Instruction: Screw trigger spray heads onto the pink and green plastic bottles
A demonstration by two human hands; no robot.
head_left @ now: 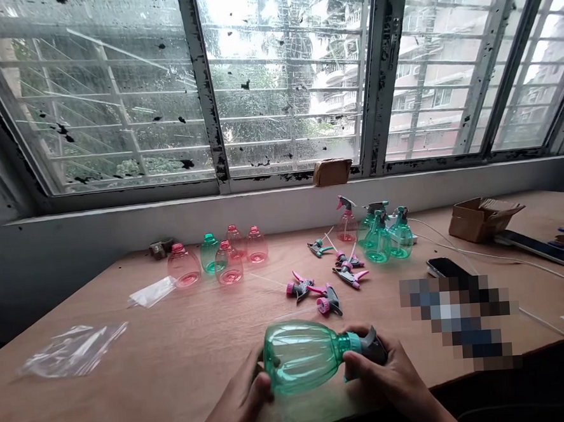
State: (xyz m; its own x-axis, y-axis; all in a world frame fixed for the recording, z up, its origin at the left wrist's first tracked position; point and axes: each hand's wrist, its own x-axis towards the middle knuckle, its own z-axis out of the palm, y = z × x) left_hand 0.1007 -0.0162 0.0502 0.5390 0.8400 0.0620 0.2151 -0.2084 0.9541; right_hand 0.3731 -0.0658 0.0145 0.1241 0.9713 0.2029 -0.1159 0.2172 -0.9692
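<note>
A clear green spray bottle (303, 356) lies sideways in the air between my two hands, above the front edge of the table. My left hand (250, 391) grips its base, thumb in front and the other fingers mostly hidden behind. At the neck, my right hand (385, 370) is closed round the grey and teal spray head (361, 343), which sits on the bottle's mouth. Just beyond lie several loose pink and grey spray heads (330, 300) with thin tubes, and a teal one (319, 247).
Topless pink bottles (185, 266) and a green one (210, 252) stand back left. Capped spray bottles (378, 240) stand back right. Plastic bags (75, 351) lie left. A cardboard box (478, 218), phones (450, 269) and a white cable (499, 259) are on the right, beside a blurred patch.
</note>
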